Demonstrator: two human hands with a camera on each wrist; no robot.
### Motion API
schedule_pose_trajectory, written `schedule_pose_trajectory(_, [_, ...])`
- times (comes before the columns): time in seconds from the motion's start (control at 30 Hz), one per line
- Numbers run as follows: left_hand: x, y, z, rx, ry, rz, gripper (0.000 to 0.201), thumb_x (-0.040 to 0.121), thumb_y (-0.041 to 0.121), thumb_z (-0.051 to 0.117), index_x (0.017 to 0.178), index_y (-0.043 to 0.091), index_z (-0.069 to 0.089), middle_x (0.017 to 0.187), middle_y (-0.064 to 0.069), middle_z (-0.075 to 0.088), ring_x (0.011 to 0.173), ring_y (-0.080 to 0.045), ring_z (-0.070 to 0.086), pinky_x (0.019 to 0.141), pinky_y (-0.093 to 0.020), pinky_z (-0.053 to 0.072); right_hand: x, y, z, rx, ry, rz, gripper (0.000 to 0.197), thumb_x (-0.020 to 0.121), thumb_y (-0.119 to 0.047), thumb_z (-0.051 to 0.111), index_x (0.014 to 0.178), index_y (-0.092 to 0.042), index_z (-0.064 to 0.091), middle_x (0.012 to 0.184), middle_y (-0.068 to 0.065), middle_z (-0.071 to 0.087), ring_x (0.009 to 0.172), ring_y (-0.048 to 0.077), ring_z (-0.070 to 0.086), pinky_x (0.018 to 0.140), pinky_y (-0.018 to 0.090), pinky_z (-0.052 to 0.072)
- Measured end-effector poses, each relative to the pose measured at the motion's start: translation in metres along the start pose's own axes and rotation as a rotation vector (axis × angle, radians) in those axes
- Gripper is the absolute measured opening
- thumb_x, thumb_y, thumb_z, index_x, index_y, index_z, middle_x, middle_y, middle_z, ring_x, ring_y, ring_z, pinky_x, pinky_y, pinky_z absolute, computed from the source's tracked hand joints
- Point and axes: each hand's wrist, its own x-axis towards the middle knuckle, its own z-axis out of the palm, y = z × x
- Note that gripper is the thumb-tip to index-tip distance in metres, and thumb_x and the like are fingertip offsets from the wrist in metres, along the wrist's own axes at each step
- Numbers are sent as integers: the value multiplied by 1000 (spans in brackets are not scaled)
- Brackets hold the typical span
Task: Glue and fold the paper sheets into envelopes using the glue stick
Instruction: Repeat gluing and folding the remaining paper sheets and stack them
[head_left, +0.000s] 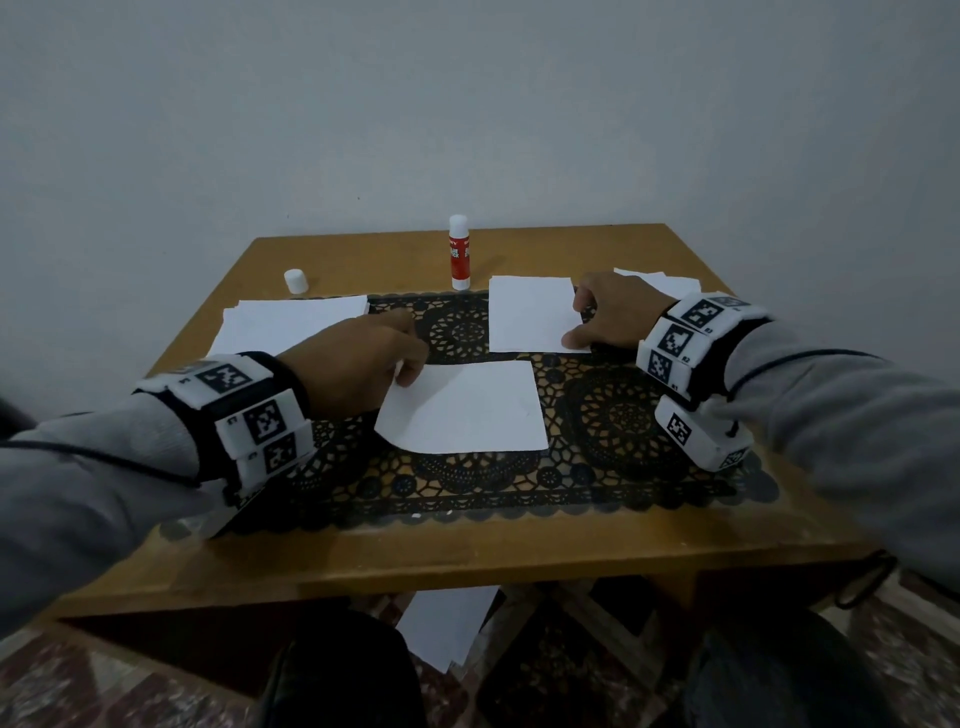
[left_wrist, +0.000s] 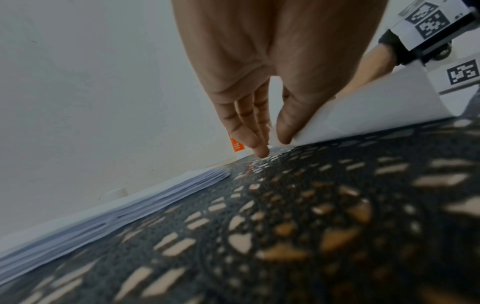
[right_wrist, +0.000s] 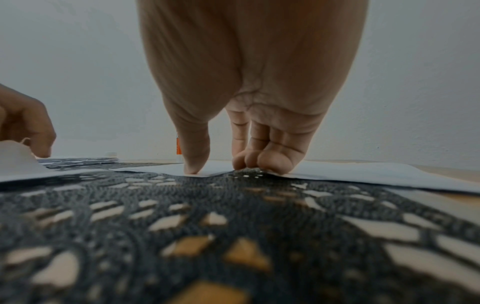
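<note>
A white paper sheet (head_left: 467, 408) lies in the middle of the black lace mat (head_left: 618, 415). My left hand (head_left: 410, 376) pinches its near-left corner between thumb and fingers and lifts it off the mat; the left wrist view shows that hand (left_wrist: 272, 144) with the sheet (left_wrist: 376, 107) curling up. A second, smaller sheet (head_left: 532, 314) lies to the right. My right hand (head_left: 574, 325) holds its right edge, thumb (right_wrist: 193, 166) on top and fingers (right_wrist: 262, 163) curled at the edge. The red glue stick (head_left: 459, 252) stands upright and uncapped at the back.
The glue's white cap (head_left: 296, 279) stands at the back left, behind a stack of blank sheets (head_left: 291, 322). More white sheets (head_left: 660, 283) lie behind my right hand. The wooden table (head_left: 467, 551) is against a wall. A sheet (head_left: 447, 629) lies on the floor beneath it.
</note>
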Motion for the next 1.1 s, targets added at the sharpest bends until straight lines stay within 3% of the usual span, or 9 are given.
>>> schedule_pose_trajectory(0.2, [-7, 12, -6, -70, 45, 74, 45, 72, -11, 49, 101, 18, 67, 113, -2, 55, 107, -19, 49, 90, -37, 46, -5, -8, -4, 51, 93, -54, 31, 90, -21, 62, 101, 8, 62, 108, 23, 65, 97, 37, 60, 74, 37, 46])
schedule_pose_trajectory(0.3, [-10, 26, -7, -59, -129, 113, 41, 84, 4, 51, 120, 21, 63, 121, 0, 55, 113, -16, 49, 97, -35, 43, -5, -12, -6, -28, 136, -105, 21, 91, -20, 59, 91, 1, 61, 101, 17, 66, 94, 35, 60, 75, 38, 46])
schedule_pose_trajectory(0.37, [-8, 31, -7, -13, -172, 122, 36, 88, 13, 53, 121, 23, 63, 119, -1, 56, 111, -17, 50, 96, -35, 43, 1, -22, -12, -87, 162, -155, 13, 91, -22, 61, 89, -9, 60, 96, 5, 63, 91, 25, 58, 74, 32, 43])
schedule_pose_trajectory(0.47, [-3, 32, -11, 6, -185, 125, 36, 87, 13, 53, 120, 22, 65, 117, -1, 58, 110, -18, 52, 96, -34, 43, 18, -53, -20, -12, 203, -166, 12, 88, -20, 66, 92, -9, 64, 86, -1, 59, 81, 18, 55, 68, 26, 37])
schedule_pose_trajectory(0.57, [0, 31, -14, -21, -189, 133, 39, 87, 9, 52, 121, 22, 66, 120, 0, 58, 111, -16, 52, 98, -31, 42, 45, -81, -12, 206, 197, -76, 18, 82, -19, 71, 95, -9, 63, 82, 0, 60, 78, 18, 57, 63, 27, 46])
schedule_pose_trajectory(0.7, [-3, 29, -12, 2, -180, 158, 42, 86, 13, 53, 124, 25, 63, 124, 1, 57, 113, -17, 52, 97, -31, 44, 80, -101, 7, 359, 103, 79, 55, 76, -31, 78, 120, -10, 52, 102, 8, 60, 91, 25, 62, 85, 39, 53])
schedule_pose_trajectory(0.8, [-5, 27, -9, 27, -154, 182, 44, 84, 16, 53, 126, 26, 62, 124, 1, 57, 111, -17, 53, 93, -29, 45, 95, -111, 12, 360, 81, 116, 49, 74, -31, 80, 110, -10, 55, 106, 12, 66, 95, 31, 66, 88, 49, 54])
schedule_pose_trajectory(1.0, [-4, 27, -8, 44, -150, 184, 44, 84, 18, 53, 127, 25, 61, 123, 0, 56, 111, -18, 53, 93, -30, 46, 107, -117, 15, 339, 108, 115, 34, 74, -31, 77, 99, -12, 65, 84, 7, 67, 78, 27, 66, 82, 46, 57])
schedule_pose_trajectory(1.1, [-8, 29, -7, 54, -170, 174, 46, 85, 18, 53, 131, 24, 58, 126, -2, 54, 114, -19, 52, 95, -30, 45, 96, -115, 13, 322, 156, 98, 33, 75, -35, 73, 98, -12, 64, 86, 7, 69, 78, 26, 68, 80, 43, 57])
